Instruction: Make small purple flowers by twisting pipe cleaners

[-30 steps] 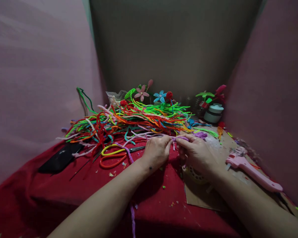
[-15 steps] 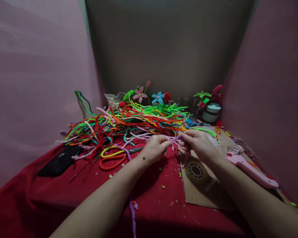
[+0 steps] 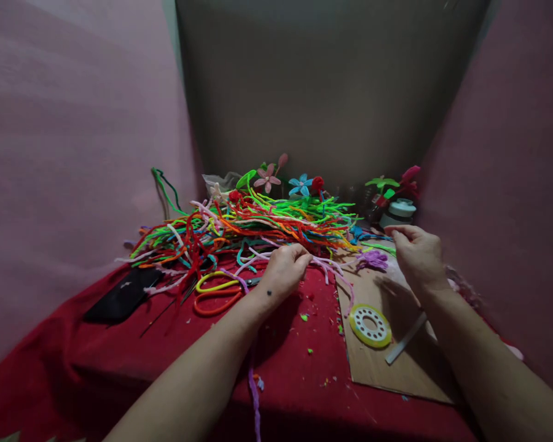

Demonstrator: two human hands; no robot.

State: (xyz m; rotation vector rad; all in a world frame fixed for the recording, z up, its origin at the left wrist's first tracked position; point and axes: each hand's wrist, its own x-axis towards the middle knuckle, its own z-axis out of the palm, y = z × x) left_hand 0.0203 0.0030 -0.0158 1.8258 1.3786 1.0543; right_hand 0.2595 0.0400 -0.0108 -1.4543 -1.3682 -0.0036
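Observation:
My left hand [image 3: 286, 270] is closed in a pinch around pale lilac pipe cleaners [image 3: 325, 263], whose loose ends trail to the right over the red cloth and the cardboard. At the end of one strand, on the cardboard, lies a bunched purple pipe-cleaner piece [image 3: 373, 259]. My right hand [image 3: 417, 261] is raised over the right side, fingertips pressed together in front of the white-lidded jar [image 3: 399, 212]. Whatever it may hold is too small or hidden to make out. A long purple pipe cleaner [image 3: 254, 393] hangs down past my left forearm.
A large heap of coloured pipe cleaners [image 3: 258, 221] spreads across the back, with fuzzy flowers behind. Scissors [image 3: 219, 301] and a black phone-like slab [image 3: 120, 298] lie left. A yellow tape roll [image 3: 371, 325] rests on the cardboard [image 3: 378, 368].
My right hand has moved away from my left, to the right and slightly up, leaving the purple piece on the cardboard. My left hand keeps its pinch. The view has shifted slightly.

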